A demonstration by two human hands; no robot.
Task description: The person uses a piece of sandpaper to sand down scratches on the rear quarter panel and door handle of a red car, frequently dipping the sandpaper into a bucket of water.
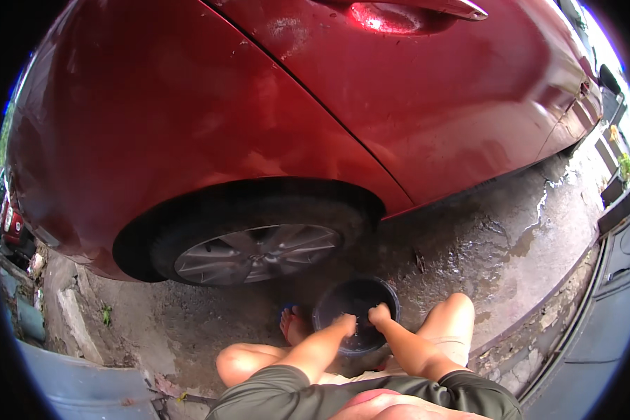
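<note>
A round dark bucket (355,283) stands on the ground between my knees, with dark liquid inside it. Both my arms reach down into its opening. My left hand (346,323) is curled closed at the bucket's left side, low over the liquid. Across from it, near the right inner wall, my right hand (379,315) is closed as well, a small gap apart from the left. Whatever the fingers hold, if anything, is too small and hidden to name. Just beyond the bucket is the spoked wheel (257,256) of a red car (259,105).
Wet concrete ground (462,252) runs along the car's side. The car's door handle (448,8) juts out at the top. My foot in a sandal (294,325) rests left of the bucket. Grey metal panels (609,301) line the right edge, and another (91,381) lies lower left.
</note>
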